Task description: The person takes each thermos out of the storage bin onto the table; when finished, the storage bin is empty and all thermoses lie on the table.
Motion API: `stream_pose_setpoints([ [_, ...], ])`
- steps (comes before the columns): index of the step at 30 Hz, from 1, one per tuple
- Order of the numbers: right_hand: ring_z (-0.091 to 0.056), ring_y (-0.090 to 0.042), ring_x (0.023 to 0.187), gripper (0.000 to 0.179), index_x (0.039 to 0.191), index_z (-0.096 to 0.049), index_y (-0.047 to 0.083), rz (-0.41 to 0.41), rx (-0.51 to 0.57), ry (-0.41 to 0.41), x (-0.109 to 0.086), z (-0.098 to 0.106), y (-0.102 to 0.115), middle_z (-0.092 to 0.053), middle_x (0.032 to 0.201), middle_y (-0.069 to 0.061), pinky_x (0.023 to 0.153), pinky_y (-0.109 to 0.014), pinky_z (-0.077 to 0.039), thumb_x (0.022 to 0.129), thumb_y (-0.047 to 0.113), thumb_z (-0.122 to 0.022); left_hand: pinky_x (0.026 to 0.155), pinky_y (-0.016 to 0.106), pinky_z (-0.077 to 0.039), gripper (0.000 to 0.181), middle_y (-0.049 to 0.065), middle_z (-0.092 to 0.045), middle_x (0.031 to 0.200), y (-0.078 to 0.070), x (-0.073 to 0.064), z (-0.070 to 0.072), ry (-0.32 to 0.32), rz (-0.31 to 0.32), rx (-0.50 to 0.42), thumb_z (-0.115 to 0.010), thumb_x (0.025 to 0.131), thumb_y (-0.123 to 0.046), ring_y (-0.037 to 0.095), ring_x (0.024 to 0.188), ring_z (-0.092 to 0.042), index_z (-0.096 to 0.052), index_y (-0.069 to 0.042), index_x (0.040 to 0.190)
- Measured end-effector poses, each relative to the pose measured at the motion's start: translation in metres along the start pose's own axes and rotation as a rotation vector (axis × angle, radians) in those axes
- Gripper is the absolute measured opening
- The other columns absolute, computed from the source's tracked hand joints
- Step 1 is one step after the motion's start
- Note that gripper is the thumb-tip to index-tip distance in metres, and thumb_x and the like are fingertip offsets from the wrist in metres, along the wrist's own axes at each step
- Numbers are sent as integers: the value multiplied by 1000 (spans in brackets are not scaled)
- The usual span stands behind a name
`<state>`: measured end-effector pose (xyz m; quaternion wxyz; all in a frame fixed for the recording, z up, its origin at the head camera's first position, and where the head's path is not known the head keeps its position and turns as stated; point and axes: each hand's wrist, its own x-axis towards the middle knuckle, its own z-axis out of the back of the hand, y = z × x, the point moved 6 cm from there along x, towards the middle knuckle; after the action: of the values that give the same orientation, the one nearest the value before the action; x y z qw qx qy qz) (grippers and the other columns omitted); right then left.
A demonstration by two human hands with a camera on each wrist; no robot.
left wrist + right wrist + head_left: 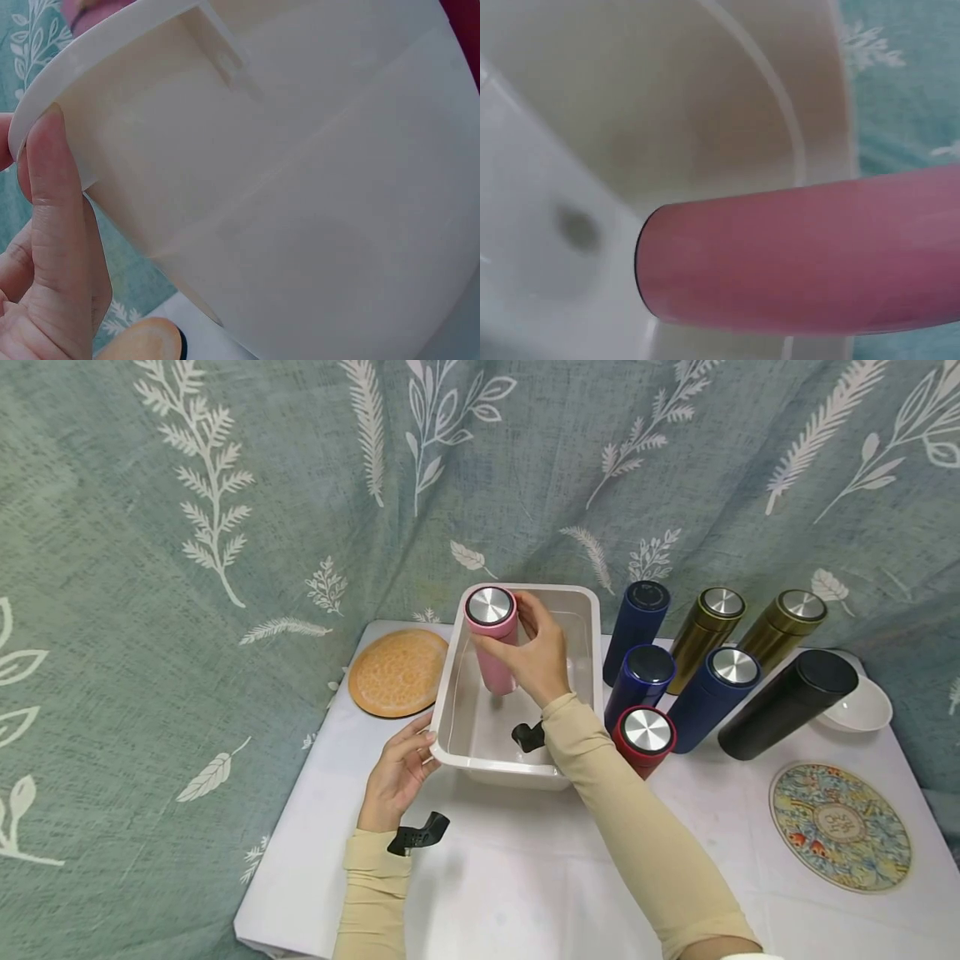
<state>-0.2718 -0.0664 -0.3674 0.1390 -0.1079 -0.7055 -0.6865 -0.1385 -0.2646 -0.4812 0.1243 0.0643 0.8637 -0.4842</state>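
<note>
A pink thermos bottle (pixel 497 677) with a silver lid is upright, slightly tilted, over the left part of a white plastic tub (pixel 495 766). My right hand (pixel 543 658) grips it just below the lid, thumb on the near side. In the right wrist view the bottle's pink body (pixel 795 259) stretches down into the tub, its base seemingly off the floor; the hand itself is not seen there. My left hand (pixel 397 770) pinches the tub's near left corner. The left wrist view shows its thumb (pixel 54 165) against the outside, under the rim.
Right of the tub stand several bottles: red (pixel 643 739), blue (pixel 637 681), gold (pixel 705 631) and black (pixel 783 706). A white bowl (pixel 862 706) and a patterned round mat (pixel 840 827) lie farther right. An orange round board (pixel 397 672) lies left, before a leaf-print curtain (pixel 300 485).
</note>
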Motion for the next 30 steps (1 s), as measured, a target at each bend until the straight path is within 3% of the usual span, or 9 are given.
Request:
stream_pose_setpoints([
  [15,-66,-18,114,71,128,-57,-2,293,82,6,-22,18,93,-67,122,-19,106,-32,-53,66,-1,-90,69,18,-58,32,-2,-68,107,2,1,2,13,4,-9,-49,99,-1,8,88,-66,-54,-7,130],
  [21,-65,-16,110,71,127,-55,-9,350,163,11,-33,31,127,-65,119,-24,100,-31,-56,64,-8,-87,69,19,-58,30,-1,-69,107,3,0,3,-17,17,-11,-50,99,0,8,87,-67,-60,-11,125],
  [30,-67,-24,108,73,122,-57,-13,438,294,-44,-58,60,175,-69,114,-3,97,-34,-57,55,-21,-84,68,19,-58,31,-2,-71,106,2,0,2,-28,16,24,-50,99,-1,8,87,-68,-60,-10,127],
])
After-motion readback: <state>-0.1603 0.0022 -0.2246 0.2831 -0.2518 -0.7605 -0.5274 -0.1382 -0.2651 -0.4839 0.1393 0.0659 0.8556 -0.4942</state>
